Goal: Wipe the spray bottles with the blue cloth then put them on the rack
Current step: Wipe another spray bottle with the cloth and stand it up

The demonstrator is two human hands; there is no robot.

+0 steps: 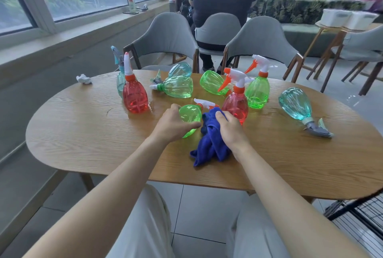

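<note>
- I see light trousers [145,226] nearest, with both forearms reaching over the table [83,133] edge.
- Black wire rack [356,212] sits low on the right, beside the table.
- Right hand [232,131] grips the bunched blue cloth [209,144], which trails onto the tabletop.
- Left hand [174,123] curls over the green bottle [191,112], which lies on its side touching the cloth.
- Just behind the cloth: upright red bottle [236,102]. Second red bottle [134,96] stands upright at left.
- Teal bottle [295,104] lies well to the right.
- Farther back: upright green bottle [257,92], plus other bottles lying down.
- Crumpled tissue [84,79] lies at the far left edge.
</note>
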